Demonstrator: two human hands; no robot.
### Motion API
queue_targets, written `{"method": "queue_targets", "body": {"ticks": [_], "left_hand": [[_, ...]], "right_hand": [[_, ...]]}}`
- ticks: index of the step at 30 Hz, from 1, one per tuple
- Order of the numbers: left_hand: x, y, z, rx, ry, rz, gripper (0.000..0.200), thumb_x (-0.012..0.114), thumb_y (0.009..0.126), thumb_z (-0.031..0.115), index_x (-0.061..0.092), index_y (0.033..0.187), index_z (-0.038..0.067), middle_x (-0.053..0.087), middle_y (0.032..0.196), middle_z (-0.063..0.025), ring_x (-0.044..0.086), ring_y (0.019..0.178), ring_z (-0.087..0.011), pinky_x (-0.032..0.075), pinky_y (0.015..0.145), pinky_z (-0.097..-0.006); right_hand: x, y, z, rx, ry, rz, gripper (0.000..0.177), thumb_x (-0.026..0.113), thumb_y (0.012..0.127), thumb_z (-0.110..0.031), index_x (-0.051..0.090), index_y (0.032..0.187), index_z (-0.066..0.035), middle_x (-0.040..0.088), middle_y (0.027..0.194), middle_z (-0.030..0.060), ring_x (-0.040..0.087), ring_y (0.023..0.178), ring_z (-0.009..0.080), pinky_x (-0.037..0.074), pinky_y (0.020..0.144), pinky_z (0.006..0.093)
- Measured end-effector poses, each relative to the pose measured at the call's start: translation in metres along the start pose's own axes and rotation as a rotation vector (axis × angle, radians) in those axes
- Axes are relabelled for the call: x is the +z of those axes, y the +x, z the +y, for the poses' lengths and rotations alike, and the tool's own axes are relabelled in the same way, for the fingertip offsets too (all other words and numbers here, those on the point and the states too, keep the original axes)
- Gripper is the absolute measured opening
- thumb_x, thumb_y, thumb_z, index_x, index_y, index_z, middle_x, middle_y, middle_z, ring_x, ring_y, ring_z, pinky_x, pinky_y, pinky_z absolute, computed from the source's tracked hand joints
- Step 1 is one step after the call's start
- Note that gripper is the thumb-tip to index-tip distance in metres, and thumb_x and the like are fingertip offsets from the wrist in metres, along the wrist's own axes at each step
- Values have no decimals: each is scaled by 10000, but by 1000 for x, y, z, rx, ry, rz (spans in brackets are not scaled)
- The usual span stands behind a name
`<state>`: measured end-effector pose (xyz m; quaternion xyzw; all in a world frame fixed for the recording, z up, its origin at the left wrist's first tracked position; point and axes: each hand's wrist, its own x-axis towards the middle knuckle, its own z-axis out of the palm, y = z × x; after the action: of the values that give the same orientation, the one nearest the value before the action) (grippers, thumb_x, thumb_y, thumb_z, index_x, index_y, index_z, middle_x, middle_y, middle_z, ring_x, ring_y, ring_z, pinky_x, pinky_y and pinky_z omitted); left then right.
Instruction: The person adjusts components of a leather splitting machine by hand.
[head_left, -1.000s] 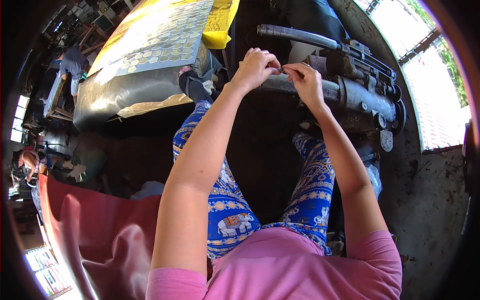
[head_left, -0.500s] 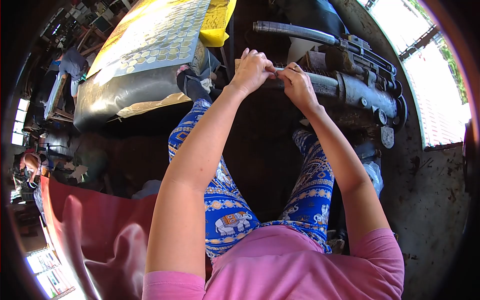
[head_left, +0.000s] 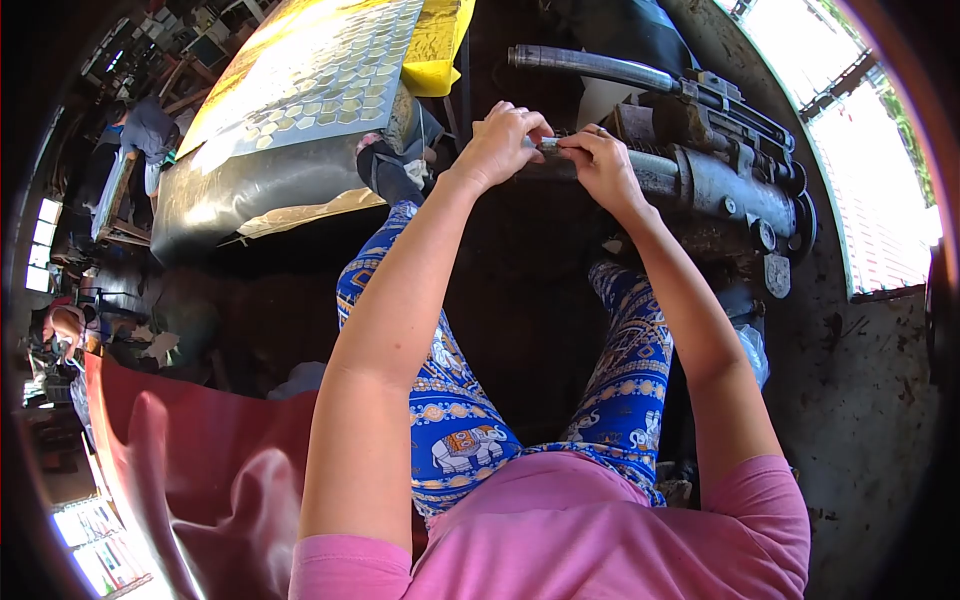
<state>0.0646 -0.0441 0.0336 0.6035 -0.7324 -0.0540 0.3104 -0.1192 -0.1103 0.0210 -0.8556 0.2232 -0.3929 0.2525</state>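
My left hand [head_left: 500,145] is raised over the near end of a metal machine, its fingers curled and thumb bent inward. My right hand [head_left: 606,170], with a ring on one finger, pinches at the same spot from the right. Between the fingertips shows a small pale piece [head_left: 547,144], too small to name. Just behind and right of my hands runs the machine's round metal arm [head_left: 652,170], joined to a thick grey body [head_left: 730,185]. My fingers hide the arm's tip and most of the pale piece.
A sheet of hexagon-like pieces [head_left: 320,105] lies on a dark roll [head_left: 260,185] at upper left, with a yellow sheet [head_left: 433,45] beside it. Red glossy material [head_left: 200,450] drapes at lower left. A long metal tube [head_left: 590,66] juts out above the arm. Other people [head_left: 145,135] are at far left.
My fingertips have drawn slightly apart, showing more of the pale piece. My right hand has moved slightly right; both hands stay at the machine's arm.
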Motion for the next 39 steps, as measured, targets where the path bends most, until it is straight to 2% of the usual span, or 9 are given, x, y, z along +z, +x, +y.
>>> {"method": "queue_targets", "body": {"ticks": [4,10,13,19,31,34,39], "left_hand": [[-4,1,12,-41,6,-17,169,760,725,92,676,871,78,668,943,-59,554,997,-265,464,890,-406],[4,3,-3,44,-10,29,164,719,759,116,667,913,103,650,906,-44,571,978,-248,465,861,-416],[-4,2,10,-17,-51,-1,123,718,763,51,673,878,56,655,926,-94,544,984,-282,452,912,-388],[-1,2,7,47,-3,21,111,716,776,63,671,876,58,647,956,-98,538,1009,-279,451,919,-390],[-9,4,14,-17,-45,-61,108,713,777,51,670,876,52,649,959,-98,548,1004,-279,460,917,-382],[-7,2,12,18,32,-28,113,710,784,95,656,884,97,638,940,-39,565,1015,-227,489,862,-401],[-5,0,10,70,54,3,111,702,789,93,641,882,86,632,939,-57,566,1034,-263,479,895,-432]], "right_hand": [[-1,6,-2,10,-27,-24,127,603,774,51,686,868,35,654,839,190,646,795,354,505,733,395],[-3,9,-2,59,-29,-39,113,611,779,28,686,862,42,668,837,198,657,800,349,510,732,384],[-3,11,-2,75,-31,-39,111,615,779,26,688,860,42,674,839,198,661,800,343,512,733,379],[2,5,-1,57,-32,26,112,604,776,43,689,849,36,671,831,189,658,798,342,511,737,382],[6,-2,-10,44,-64,76,136,575,757,74,679,833,30,651,817,187,638,797,358,500,741,405],[9,-5,-12,29,-62,107,150,569,754,85,675,841,25,639,803,187,630,785,366,498,726,410],[13,-10,-12,4,-81,142,163,567,752,96,669,853,20,628,796,191,618,778,382,495,705,416]]}}
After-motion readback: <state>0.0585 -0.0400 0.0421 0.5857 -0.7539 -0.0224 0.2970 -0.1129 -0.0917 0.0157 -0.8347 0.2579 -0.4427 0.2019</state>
